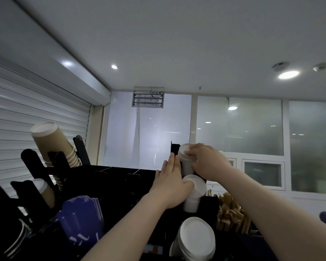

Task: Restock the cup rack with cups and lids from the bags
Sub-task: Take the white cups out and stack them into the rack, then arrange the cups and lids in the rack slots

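1. The right hand (205, 159) is at centre right of the frame. Its fingers are curled over the end of the top white stack (184, 162), so it's gripping that one. Honestly can't tell if the stack is cups or lids.
2. The left hand (169, 185) is just left of that stack. It's flat with the fingers straight and pointing up alongside it, not wrapped around anything. The thumb touches the rim of the middle white stack (196, 193).
3. Both stacks sit tilted in the right-hand column of the black cup rack (120, 178). A bottom white stack (196, 240) is below them at the lower edge of the frame.
4. On the left side of the rack, a tilted stack of brown cups (55, 144) pokes out toward the upper left. Another brown cup (43, 191) sits lower down.
5. A blue stack (83, 219) leans at lower left, with dark striped cups (17, 240) in the corner.
6. A bunch of wooden stirrers (231, 215) sits just right of the rack.
7. In the background there's a roller shutter (26, 119) on the left and a bug zapper (148, 99) hanging up near the ceiling.
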`<state>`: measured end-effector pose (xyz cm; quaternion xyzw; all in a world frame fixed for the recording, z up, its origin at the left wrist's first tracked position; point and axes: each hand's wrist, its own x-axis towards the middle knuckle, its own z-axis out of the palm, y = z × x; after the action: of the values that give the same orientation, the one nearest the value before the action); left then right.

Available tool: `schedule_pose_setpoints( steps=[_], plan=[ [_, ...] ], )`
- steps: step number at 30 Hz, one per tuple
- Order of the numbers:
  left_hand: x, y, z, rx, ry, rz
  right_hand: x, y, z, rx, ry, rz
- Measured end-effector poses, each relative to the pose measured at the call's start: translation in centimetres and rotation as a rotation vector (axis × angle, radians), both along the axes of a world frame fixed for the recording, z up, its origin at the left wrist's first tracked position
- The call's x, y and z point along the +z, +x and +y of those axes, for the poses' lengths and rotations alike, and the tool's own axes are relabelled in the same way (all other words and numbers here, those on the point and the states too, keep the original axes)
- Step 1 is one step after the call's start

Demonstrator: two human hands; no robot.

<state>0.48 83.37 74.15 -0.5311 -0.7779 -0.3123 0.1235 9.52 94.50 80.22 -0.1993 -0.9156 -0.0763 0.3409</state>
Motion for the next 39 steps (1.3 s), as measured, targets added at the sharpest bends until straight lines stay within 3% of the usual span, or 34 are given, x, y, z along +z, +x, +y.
schedule_pose_setpoints(
  steps=[3, 10, 16, 22, 33, 35, 39],
  plan=[
    [0.0, 0.1, -0.1, 0.008, -0.006, 0.007, -0.4, -0.1, -0.6, -0.064, 0.019, 0.093],
    [0.1, 0.2, -0.3, 0.007, 0.002, -0.008, -0.2, -0.5, -1.0, -0.142, 0.025, 0.116],
    [0.1, 0.3, -0.4, -0.013, 0.009, -0.026, -1.7, -0.2, -0.6, -0.015, -0.074, 0.132],
    [0.1, 0.2, -0.5, -0.021, 0.023, -0.01, -3.1, 1.8, -0.7, 0.046, -0.03, 0.205],
    [-0.2, 0.4, -1.5, 0.018, 0.144, -0.029, -2.4, 7.6, -1.4, 0.04, -0.002, 0.142],
    [-0.2, 0.6, -2.5, 0.003, 0.148, 0.013, -2.2, 8.3, -2.5, 0.115, -0.013, 0.124],
    [0.0, 1.9, -5.6, -0.006, 0.108, 0.277, -3.8, 9.5, -5.6, 0.241, -0.009, 0.076]
  ],
)
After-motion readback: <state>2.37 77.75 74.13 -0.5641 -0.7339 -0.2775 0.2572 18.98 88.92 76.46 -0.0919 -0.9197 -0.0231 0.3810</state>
